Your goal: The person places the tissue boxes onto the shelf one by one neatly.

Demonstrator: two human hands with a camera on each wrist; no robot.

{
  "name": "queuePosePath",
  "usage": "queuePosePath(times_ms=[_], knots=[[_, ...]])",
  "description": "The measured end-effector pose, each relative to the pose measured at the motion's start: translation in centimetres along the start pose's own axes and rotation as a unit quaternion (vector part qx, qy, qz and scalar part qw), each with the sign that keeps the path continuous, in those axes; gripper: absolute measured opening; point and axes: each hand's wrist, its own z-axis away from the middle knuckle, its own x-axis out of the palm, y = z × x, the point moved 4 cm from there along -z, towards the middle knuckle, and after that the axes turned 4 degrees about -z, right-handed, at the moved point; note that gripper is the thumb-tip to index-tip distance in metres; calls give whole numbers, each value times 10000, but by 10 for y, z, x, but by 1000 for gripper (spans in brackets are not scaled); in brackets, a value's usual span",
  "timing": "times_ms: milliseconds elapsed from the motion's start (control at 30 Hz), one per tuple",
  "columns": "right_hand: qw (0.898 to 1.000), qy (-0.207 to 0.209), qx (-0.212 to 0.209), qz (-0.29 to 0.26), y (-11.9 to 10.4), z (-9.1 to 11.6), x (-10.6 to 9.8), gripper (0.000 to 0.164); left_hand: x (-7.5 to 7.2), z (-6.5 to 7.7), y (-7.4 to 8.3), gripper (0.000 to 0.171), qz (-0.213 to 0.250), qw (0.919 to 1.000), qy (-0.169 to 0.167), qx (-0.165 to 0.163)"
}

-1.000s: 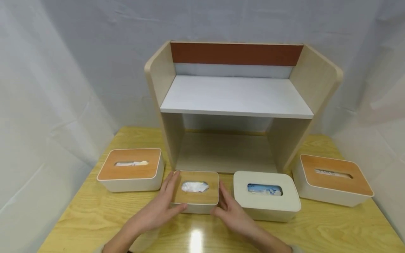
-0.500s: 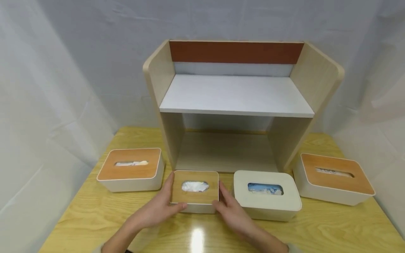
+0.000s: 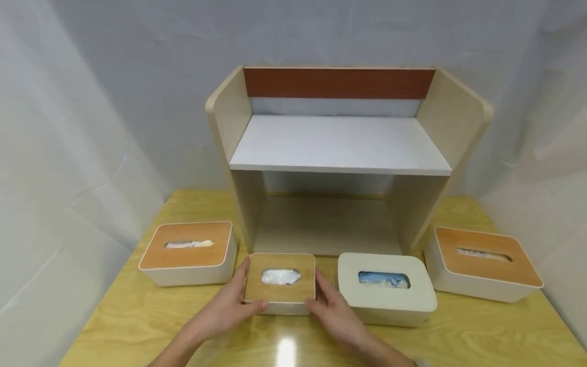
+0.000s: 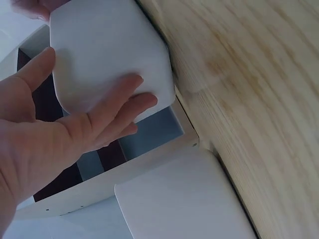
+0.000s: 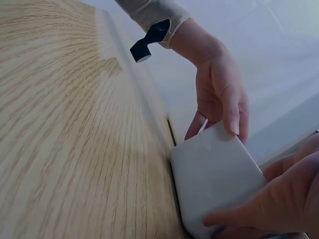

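A small tissue box (image 3: 281, 291) with a light wooden lid and white sides sits on the table before the shelf, white tissue showing in its oval slot. My left hand (image 3: 228, 308) grips its left end, thumb at the front edge and fingers along the side. On the opposite end my right hand (image 3: 338, 314) holds it, thumb at the front right corner. The left wrist view shows the fingers of my left hand (image 4: 75, 124) spread along the white wall of the tissue box (image 4: 104, 50). Both hands appear on the tissue box (image 5: 212, 172) in the right wrist view.
Close on the right stands a cream tissue box (image 3: 385, 298) with a blue pack inside. Orange-lidded tissue boxes stand at far left (image 3: 192, 262) and far right (image 3: 486, 272). Behind them is a two-level wooden shelf (image 3: 339, 145) on the table (image 3: 124, 326), with white cloth around.
My left fingers have slid off the lid's edge down to the box's side. My right thumb has closed in on the front right corner. The head view has tilted slightly.
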Motion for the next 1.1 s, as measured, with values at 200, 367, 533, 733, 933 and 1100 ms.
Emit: queuePosePath(times_ms=[200,367,533,733,933,1100], knots=[[9984,424,-269,256,-1,-9,2,74,0,-7,3,113,-364,9987,295,205],[9968,669,-412,167,-1,-17,2,75,0,-13,5,110,-686,9959,530,256],[9951,888,-437,-64,0,-24,4,79,0,-18,4,109,-799,9943,671,200],[9919,1109,-569,-229,3,-29,6,76,1,-24,3,106,-933,9931,677,202],[9896,1250,-627,-331,5,-33,5,71,1,-30,1,102,-912,9929,744,156],[9825,1607,-757,-563,7,-36,6,67,1,-33,0,97,-999,9899,1003,112]])
